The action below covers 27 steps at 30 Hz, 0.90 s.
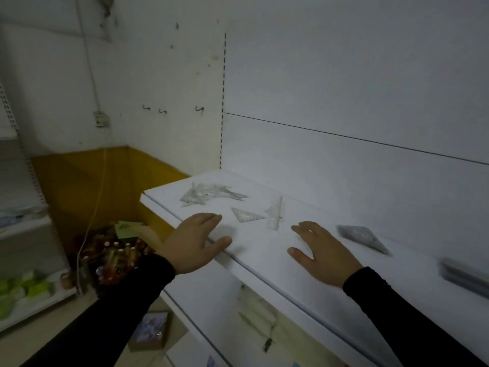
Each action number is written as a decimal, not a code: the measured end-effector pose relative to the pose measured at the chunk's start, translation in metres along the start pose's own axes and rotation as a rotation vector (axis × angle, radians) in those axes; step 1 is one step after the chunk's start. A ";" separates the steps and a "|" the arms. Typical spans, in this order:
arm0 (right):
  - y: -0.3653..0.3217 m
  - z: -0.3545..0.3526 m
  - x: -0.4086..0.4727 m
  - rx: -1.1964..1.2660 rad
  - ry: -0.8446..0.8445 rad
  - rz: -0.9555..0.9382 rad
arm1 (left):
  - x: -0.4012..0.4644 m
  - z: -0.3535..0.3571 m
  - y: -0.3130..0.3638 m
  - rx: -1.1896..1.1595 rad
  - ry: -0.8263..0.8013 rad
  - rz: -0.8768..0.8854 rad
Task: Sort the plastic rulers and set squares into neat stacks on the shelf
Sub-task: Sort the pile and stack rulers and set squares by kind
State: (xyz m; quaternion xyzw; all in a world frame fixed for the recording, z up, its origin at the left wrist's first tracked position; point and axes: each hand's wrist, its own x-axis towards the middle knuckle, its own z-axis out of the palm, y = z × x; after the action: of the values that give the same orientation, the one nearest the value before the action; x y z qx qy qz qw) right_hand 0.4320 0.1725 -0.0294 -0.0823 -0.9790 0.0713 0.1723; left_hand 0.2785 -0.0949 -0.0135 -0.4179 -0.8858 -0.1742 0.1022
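- The left hand (197, 238) hovers flat over the front edge of the white shelf (264, 256), fingers straight and together, holding nothing.
- The right hand (318, 250) is likewise spread and empty, palm down over the shelf, thumb pointing toward the left hand.
- A single clear set square (247, 215) lies flat just beyond the left fingertips, between the two hands; its long edge runs roughly left to right. The left hand looks nearer to it.
- Beside it, a second clear set square (275, 214) points its narrow tip toward the back wall, lying just ahead of the right hand's fingers.
- A loose heap of clear set squares and rulers (209, 195) sits farther back near the shelf's left end, well apart from both hands.
- To the right of the right hand lies a neat grey stack of set squares (363, 238), and at the frame's right edge a blurred stack of rulers (463, 276).
- No containers sit on this shelf.
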 end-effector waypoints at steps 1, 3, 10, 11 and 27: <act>-0.013 0.006 0.011 0.000 -0.005 0.000 | 0.000 -0.004 -0.017 0.006 -0.002 -0.006; -0.037 0.018 0.032 0.009 -0.012 0.005 | -0.001 -0.012 -0.049 -0.002 -0.022 -0.017; -0.091 0.051 0.100 0.042 -0.029 0.002 | 0.015 -0.031 -0.127 -0.015 -0.071 -0.027; -0.095 0.053 0.111 0.054 -0.033 0.012 | 0.021 -0.031 -0.136 -0.016 -0.073 -0.029; -0.051 0.107 0.291 0.101 -0.239 0.196 | 0.155 0.005 -0.201 0.030 -0.260 0.054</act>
State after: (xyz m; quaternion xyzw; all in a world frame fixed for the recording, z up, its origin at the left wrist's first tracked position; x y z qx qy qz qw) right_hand 0.1181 0.1653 -0.0256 -0.1598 -0.9750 0.1460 0.0509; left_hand 0.0248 -0.1025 -0.0129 -0.4591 -0.8824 -0.1027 -0.0026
